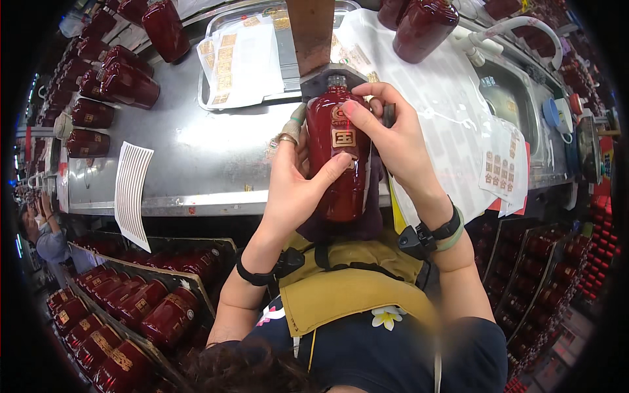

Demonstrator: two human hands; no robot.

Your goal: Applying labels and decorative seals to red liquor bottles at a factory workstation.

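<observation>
A dark red glass bottle (339, 187) lies in front of me with its clear neck pointing away, against a bracket under a brown upright post (319, 33). Gold decals run down its front. My left hand (298, 167) grips its left side, the thumb pressing near the lower decal; finger covers and a ring show on this hand. My right hand (393, 134) holds the upper right side, with its thumb on the top emblem and its other fingers curled partly out of sight. A dark cloth (375, 213) lies beneath the bottle's base.
Decal sheets (246, 65) lie on a metal tray at the back left. A striped strip (134, 190) hangs over the metal table's front edge. More red bottles (124, 82) stand at left; crates of bottles (137, 301) are below. A sink (508, 105) is at right.
</observation>
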